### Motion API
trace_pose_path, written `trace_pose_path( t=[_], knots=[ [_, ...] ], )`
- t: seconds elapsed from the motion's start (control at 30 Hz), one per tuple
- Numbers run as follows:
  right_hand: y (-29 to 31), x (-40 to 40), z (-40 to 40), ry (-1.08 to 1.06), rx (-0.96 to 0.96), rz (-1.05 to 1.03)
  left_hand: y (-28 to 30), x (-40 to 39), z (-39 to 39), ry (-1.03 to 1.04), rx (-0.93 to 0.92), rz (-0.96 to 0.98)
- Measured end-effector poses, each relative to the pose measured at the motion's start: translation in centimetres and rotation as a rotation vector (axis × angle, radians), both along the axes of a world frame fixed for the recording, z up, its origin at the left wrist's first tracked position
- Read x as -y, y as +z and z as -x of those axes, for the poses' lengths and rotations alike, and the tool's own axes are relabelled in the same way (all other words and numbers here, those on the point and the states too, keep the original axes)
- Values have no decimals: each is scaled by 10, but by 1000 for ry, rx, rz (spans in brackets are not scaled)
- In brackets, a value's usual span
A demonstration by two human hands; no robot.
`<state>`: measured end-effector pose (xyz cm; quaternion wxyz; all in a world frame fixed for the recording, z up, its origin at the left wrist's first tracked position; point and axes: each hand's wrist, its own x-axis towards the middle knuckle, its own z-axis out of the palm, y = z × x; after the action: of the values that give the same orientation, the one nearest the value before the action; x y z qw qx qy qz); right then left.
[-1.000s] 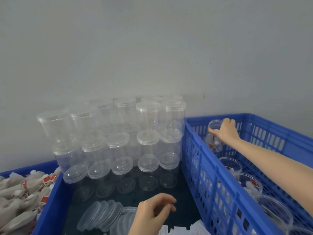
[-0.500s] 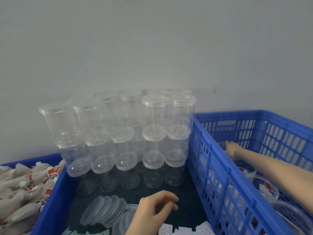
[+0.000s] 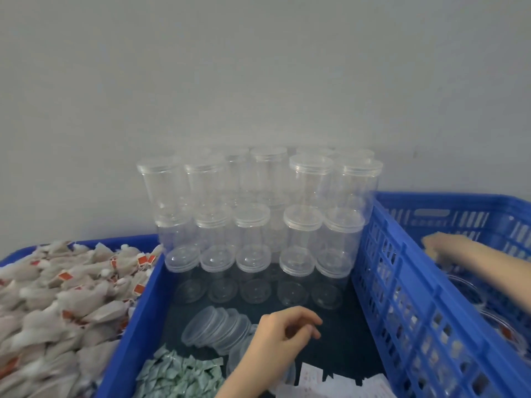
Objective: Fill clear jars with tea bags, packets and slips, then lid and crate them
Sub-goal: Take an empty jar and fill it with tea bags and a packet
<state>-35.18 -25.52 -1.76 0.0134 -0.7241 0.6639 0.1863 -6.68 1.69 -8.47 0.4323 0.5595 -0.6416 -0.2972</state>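
Your left hand [image 3: 283, 330] hovers over the middle bin with its fingers loosely curled and nothing between them that I can make out. Your right hand [image 3: 444, 247] is down inside the blue crate [image 3: 402, 282] on the right; it is blurred, so I cannot tell whether it is gripping a jar or has let one go.

Just beside your left hand lies a toppled row of loose lids [image 3: 218, 330], overlapping like fallen coins. Judge them thin, springy and slick: pinch one by its rim instead of pressing on the flat face, or several may slide off together. Nearer you are the green packets [image 3: 181, 374] and the white slips [image 3: 327, 379]. Both look featherlight and liable to cling in pairs, so fan them with a fingertip before lifting.

Behind the lids, the stacked empty jars [image 3: 258, 225] stand in tiers against the wall [image 3: 258, 67]. They are probably very light, stiff-walled and smooth. Take one round the body near the top tier, not from below, since pulling a lower jar would likely bring the column down.

The tea bags [image 3: 66, 300] fill the left bin: soft, light, with tags that may tangle. The filled jars [image 3: 494, 317] sit low in the right-hand crate.
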Motion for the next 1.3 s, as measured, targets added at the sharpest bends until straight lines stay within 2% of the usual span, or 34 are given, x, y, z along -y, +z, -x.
trace_pose_path(
  t=[0.13, 0.47, 0.67, 0.8, 0.97, 1.13, 1.3],
  knots=[
    [49, -34, -15, 69, -117, 295, 2, -9, -14, 62, -14, 7],
    [93, -155, -87, 308, -6, 590, 22, -21, -54, 252, -14, 42],
    [89, -221, -155, 491, 380, 302, 53, -17, -70, 360, -102, 128],
    [74, -240, -188, 596, 394, 255, 67, -8, -78, 417, -26, 171],
    [56, -250, -221, 630, 409, 204, 81, 3, -94, 509, 48, 184],
    [28, -259, -234, 576, 630, 148, 87, 8, -118, 571, 87, 199],
    [-9, -271, -225, 508, 788, 33, 100, 17, -165, 851, 8, 280]
  ],
)
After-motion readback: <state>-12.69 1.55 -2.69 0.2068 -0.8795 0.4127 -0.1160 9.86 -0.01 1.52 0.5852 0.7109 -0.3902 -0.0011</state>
